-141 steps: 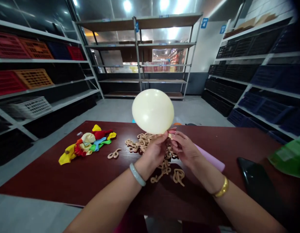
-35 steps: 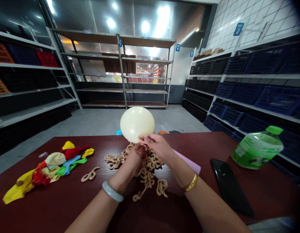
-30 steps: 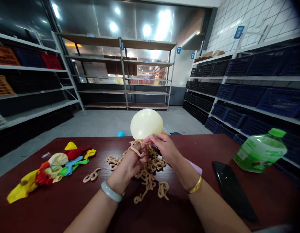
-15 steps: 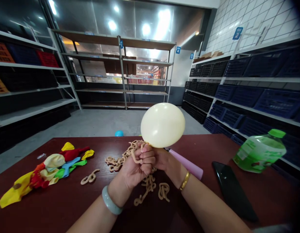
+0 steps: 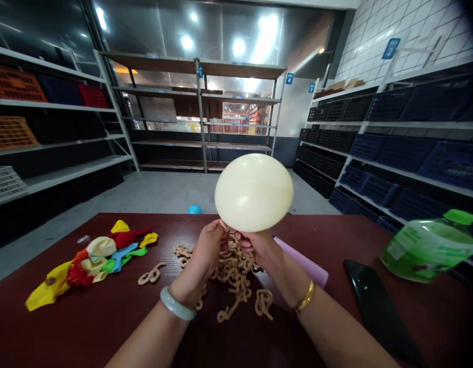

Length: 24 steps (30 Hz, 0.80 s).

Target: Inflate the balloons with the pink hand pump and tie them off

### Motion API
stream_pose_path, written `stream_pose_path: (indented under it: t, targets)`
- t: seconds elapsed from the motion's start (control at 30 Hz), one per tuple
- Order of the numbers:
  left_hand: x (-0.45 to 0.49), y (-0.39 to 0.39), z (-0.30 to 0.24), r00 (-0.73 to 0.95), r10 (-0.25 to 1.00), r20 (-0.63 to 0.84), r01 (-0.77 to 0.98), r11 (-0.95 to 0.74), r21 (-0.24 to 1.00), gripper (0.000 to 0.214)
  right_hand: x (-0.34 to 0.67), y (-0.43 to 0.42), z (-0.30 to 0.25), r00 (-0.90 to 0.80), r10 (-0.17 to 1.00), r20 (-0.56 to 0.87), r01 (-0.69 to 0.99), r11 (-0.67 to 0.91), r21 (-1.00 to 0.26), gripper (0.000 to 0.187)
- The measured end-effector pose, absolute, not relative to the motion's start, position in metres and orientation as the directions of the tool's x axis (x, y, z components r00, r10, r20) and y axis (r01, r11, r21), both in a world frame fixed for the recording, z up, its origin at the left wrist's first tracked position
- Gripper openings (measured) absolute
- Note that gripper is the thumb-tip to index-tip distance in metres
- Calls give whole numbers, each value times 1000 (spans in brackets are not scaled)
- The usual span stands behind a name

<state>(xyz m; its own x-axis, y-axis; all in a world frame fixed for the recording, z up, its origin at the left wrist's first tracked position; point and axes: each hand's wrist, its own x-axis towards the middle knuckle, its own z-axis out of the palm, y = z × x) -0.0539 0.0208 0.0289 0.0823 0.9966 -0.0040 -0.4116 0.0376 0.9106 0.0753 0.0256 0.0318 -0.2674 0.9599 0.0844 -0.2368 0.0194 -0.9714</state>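
Observation:
I hold an inflated pale yellow balloon (image 5: pixel 254 191) up over the dark red table (image 5: pixel 106 327). My left hand (image 5: pixel 206 253) and my right hand (image 5: pixel 259 249) are both pinched at the balloon's neck, fingers closed. Below my hands lies a heap of tan rubber-band loops (image 5: pixel 231 271). A single tan loop (image 5: pixel 152 274) lies apart to the left. A jade bangle is on my left wrist and a gold one on my right.
A pile of flat coloured balloons (image 5: pixel 91 258) lies at the table's left. A pink pump (image 5: pixel 307 263), a black phone (image 5: pixel 378 309) and a tilted green bottle (image 5: pixel 428 248) are on the right. A blue balloon (image 5: pixel 194 209) is on the floor beyond. Shelving racks with crates surround.
The balloon was lowered to the heap of loops, my left hand picked up a loop, then both hands rose with the balloon. Now both hands pinch at its neck.

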Motion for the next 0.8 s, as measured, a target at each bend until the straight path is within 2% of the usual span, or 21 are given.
stream_pose_path:
  t: [0.07, 0.13, 0.2, 0.23, 0.27, 0.33, 0.4, 0.43, 0.5, 0.67, 0.73, 0.8]
  targets:
    - [-57, 28, 24, 7, 999, 38, -319, -34, 947, 36, 72, 23, 26, -398, 917, -31, -366, -190, -911, 30]
    - [-62, 34, 19, -58, 993, 101, -170, -110, 979, 40, 69, 21, 23, -377, 926, -33, -374, -185, -909, 30]
    - [-65, 37, 16, -126, 969, 211, 31, -209, 977, 41, 67, 19, 22, -235, 968, 88, -222, 34, -974, 24]
    - [-65, 38, 14, -139, 955, 262, 112, -248, 962, 41, 68, 18, 22, -155, 966, 206, -74, 197, -978, 22]
    - [-65, 38, 14, -141, 942, 304, 162, -281, 946, 40, 69, 16, 24, -101, 932, 348, 102, 358, -928, 20]
    - [-64, 35, 13, -127, 929, 347, 181, -322, 929, 39, 72, 11, 27, -121, 797, 592, 405, 584, -703, 19]
    - [-61, 31, 13, -111, 929, 353, 145, -336, 931, 37, 74, 6, 32, -216, 670, 710, 522, 694, -496, 18]
    - [-59, 30, 14, -110, 929, 355, 129, -341, 931, 36, 76, 4, 35, -258, 626, 736, 525, 730, -437, 19]
    - [-57, 27, 14, -103, 931, 350, 83, -342, 936, 34, 78, 3, 40, -308, 575, 758, 476, 783, -401, 19]
    - [-51, 24, 16, -89, 950, 299, -122, -308, 943, 29, 83, 11, 46, -316, 578, 752, 304, 813, -497, 15]
    - [-49, 21, 18, -96, 949, 299, -109, -309, 945, 28, 84, 15, 44, -275, 597, 754, 308, 797, -519, 11]
    - [-49, 19, 19, -100, 943, 317, -19, -321, 947, 30, 85, 18, 41, -216, 637, 740, 326, 762, -560, 9]
